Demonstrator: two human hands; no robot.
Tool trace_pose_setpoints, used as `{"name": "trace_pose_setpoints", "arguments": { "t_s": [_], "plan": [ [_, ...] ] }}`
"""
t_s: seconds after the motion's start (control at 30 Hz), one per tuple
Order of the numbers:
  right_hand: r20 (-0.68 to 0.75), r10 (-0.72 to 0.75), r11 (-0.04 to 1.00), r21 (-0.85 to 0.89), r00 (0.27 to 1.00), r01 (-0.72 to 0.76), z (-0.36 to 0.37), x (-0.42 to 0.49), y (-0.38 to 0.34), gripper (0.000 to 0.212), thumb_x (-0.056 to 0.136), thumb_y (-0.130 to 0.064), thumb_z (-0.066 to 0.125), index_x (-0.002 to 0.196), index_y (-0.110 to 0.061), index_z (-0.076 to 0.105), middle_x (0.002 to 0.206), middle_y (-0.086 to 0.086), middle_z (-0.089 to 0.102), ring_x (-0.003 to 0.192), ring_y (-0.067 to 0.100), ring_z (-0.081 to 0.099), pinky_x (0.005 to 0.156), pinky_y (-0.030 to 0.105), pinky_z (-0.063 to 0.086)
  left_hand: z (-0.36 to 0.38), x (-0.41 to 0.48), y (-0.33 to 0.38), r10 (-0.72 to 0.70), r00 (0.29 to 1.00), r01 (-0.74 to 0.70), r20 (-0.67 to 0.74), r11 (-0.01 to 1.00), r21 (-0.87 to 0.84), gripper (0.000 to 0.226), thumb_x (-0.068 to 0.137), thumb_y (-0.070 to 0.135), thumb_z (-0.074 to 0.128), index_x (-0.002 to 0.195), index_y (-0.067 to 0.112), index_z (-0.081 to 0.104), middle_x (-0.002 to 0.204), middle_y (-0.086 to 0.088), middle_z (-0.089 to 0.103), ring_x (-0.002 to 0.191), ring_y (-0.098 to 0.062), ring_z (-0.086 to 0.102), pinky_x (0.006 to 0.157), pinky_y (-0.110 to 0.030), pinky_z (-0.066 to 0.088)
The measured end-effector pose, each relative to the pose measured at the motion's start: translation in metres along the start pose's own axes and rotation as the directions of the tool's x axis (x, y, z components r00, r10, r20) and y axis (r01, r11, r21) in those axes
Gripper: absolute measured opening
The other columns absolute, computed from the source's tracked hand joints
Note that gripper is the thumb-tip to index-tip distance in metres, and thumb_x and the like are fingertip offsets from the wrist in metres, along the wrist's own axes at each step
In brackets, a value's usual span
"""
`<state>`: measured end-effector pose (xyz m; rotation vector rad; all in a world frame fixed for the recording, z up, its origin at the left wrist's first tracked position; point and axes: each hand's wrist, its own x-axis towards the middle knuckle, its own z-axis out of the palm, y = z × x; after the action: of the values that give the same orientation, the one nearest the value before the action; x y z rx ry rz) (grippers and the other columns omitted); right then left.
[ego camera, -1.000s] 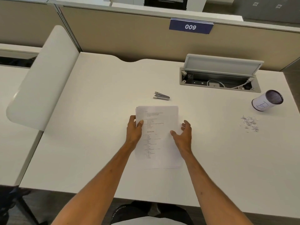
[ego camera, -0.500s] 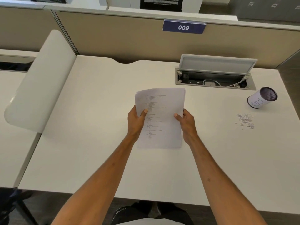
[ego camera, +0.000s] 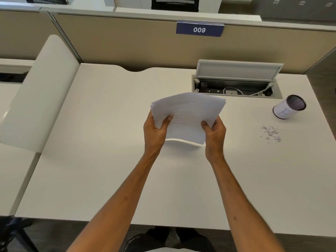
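You held the sheaf of paper in both hands, lifted off the desk above its middle, with a shadow on the surface under its near edge. Your left hand gripped the sheaf's left edge, thumb on the printed top side and fingers curled behind. Your right hand gripped the near right corner the same way, thumb on top, fingers underneath and out of sight. The sheaf was several sheets thick; its edges fanned slightly at the far right corner. It tilted away from you and bowed, the near edge curving downward between your hands. Faint printed lines showed on the top sheet, too small to read. Beyond the sheaf, the cable hatch set into the desk stood with its lid raised, a white cable and plugs inside. The sheaf's far edge overlapped the hatch's near left corner in the view. Well to the right, a white cup with a dark mesh interior lay tipped toward you, a hand-drawn mark on its side. Just nearer than the cup lay a small pile of paper scraps. A beige partition ran behind the desk and carried a blue sign reading 009. A white curved panel stood at the desk's left edge.
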<state>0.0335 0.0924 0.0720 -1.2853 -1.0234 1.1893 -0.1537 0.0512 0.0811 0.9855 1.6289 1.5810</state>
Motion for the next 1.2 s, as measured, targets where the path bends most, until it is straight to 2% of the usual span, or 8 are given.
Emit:
{"name": "trace_pose_setpoints", "arguments": {
  "t_s": [0.13,0.33,0.6,0.7,0.83,1.0,1.07,1.2],
  "plan": [
    [-0.028,0.128,0.992,-0.017,0.991,-0.128,-0.006,-0.01,0.026,0.035,0.095,0.007,0.067,0.122,-0.016,0.069,0.11,-0.005,0.076,0.1,0.007,0.072,0.088,0.027,0.058,0.001,-0.017,-0.027,-0.107,0.993,0.106,0.051,0.994,0.037,0.048,0.101,0.023,0.081,0.145,0.014,0.065,0.131,-0.004,0.078,0.121,-0.021,0.074,0.104,-0.049,0.064],
    [0.039,0.196,0.976,-0.099,0.98,-0.191,-0.011,-0.011,0.046,0.03,0.098,-0.001,0.068,0.107,-0.03,0.072,0.101,-0.019,0.079,0.096,0.002,0.073,0.088,0.025,0.057,0.001,-0.021,-0.04,-0.138,0.985,0.133,0.105,0.99,0.049,0.049,0.105,0.025,0.075,0.15,0.014,0.061,0.136,-0.006,0.075,0.126,-0.026,0.072,0.106,-0.05,0.063],
    [0.022,0.158,0.985,-0.073,0.987,-0.156,-0.013,-0.003,0.039,0.026,0.1,-0.005,0.069,0.124,-0.014,0.071,0.115,0.001,0.078,0.105,0.014,0.073,0.089,0.022,0.058,0.002,-0.01,-0.031,-0.107,0.984,0.105,0.14,0.994,0.026,0.052,0.107,0.028,0.07,0.155,0.014,0.056,0.14,-0.006,0.073,0.129,-0.026,0.07,0.108,-0.035,0.059],
    [0.021,0.204,0.975,-0.091,0.979,-0.201,-0.016,-0.005,0.048,0.028,0.099,-0.003,0.069,0.123,-0.018,0.07,0.115,-0.003,0.077,0.108,0.015,0.072,0.09,0.023,0.055,0.002,-0.014,-0.041,-0.116,0.977,0.106,0.181,0.992,0.062,0.049,0.11,0.031,0.067,0.156,0.02,0.055,0.141,-0.001,0.072,0.13,-0.021,0.07,0.107,-0.036,0.063],
    [0.033,0.275,0.95,-0.164,0.961,-0.266,-0.023,-0.007,0.066,0.033,0.101,-0.003,0.066,0.133,-0.011,0.067,0.125,0.003,0.075,0.118,0.025,0.069,0.098,0.03,0.052,0.001,-0.015,-0.055,-0.159,0.964,0.141,0.212,0.985,0.1,0.043,0.11,0.036,0.065,0.151,0.025,0.06,0.136,0.004,0.076,0.124,-0.017,0.073,0.105,-0.039,0.064],
    [0.119,0.275,0.942,-0.232,0.954,-0.243,-0.03,-0.005,0.055,0.034,0.102,-0.005,0.064,0.134,-0.018,0.065,0.123,-0.005,0.074,0.113,0.01,0.07,0.087,0.013,0.053,-0.002,-0.004,-0.052,-0.153,0.963,0.131,0.221,0.985,0.114,0.039,0.11,0.035,0.065,0.147,0.024,0.064,0.135,0.007,0.076,0.12,-0.011,0.074,0.097,-0.027,0.065],
    [0.153,0.285,0.947,-0.2,0.946,-0.253,-0.035,-0.003,0.049,0.035,0.1,-0.005,0.067,0.133,-0.018,0.067,0.122,-0.007,0.076,0.11,0.007,0.073,0.088,0.016,0.056,-0.005,-0.002,-0.054,-0.181,0.954,0.159,0.239,0.981,0.11,0.041,0.109,0.037,0.067,0.147,0.021,0.064,0.138,0.005,0.076,0.119,-0.015,0.076,0.098,-0.033,0.067],
    [0.174,0.315,0.942,-0.178,0.933,-0.285,-0.042,0.004,0.039,0.032,0.1,-0.012,0.067,0.131,-0.018,0.068,0.122,-0.005,0.078,0.108,0.015,0.075,0.087,0.028,0.059,-0.013,-0.006,-0.061,-0.272,0.92,0.247,0.28,0.961,0.123,0.046,0.104,0.048,0.07,0.143,0.025,0.064,0.137,0.004,0.077,0.111,-0.026,0.081,0.092,-0.053,0.069]
  ]
}}
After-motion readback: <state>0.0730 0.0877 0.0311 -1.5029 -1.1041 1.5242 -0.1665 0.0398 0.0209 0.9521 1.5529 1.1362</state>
